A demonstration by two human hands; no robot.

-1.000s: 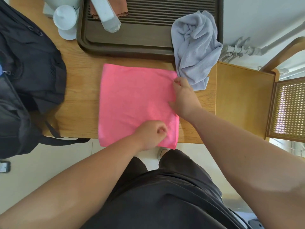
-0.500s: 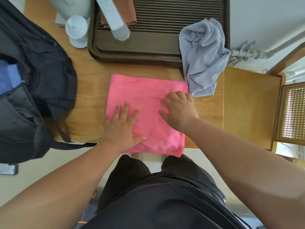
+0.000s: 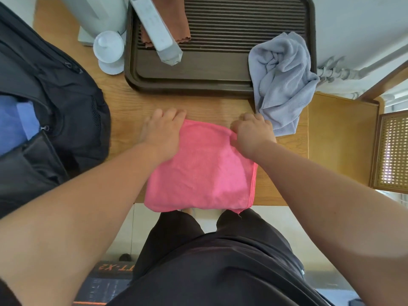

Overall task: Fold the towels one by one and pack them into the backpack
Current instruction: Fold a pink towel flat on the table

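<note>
A pink towel (image 3: 201,173) lies flat on the wooden table (image 3: 123,107), its near edge hanging over the table's front. My left hand (image 3: 162,131) grips its far left corner and my right hand (image 3: 251,133) pinches its far right corner. A crumpled grey towel (image 3: 282,80) lies just right of my right hand, partly on a dark tray. The black backpack (image 3: 55,102) stands open at the left, with something blue (image 3: 13,122) inside it.
The dark slatted tray (image 3: 198,80) fills the back of the table, with a long white box (image 3: 159,34) and a brown cloth (image 3: 183,29) on it. A white cup (image 3: 108,49) stands left of the tray. A wooden chair (image 3: 342,138) sits to the right.
Both hands moved from pressing flat on the middle of the pink towel to its far corners and closed on them. The far edge now looks lifted and drawn slightly toward me.
</note>
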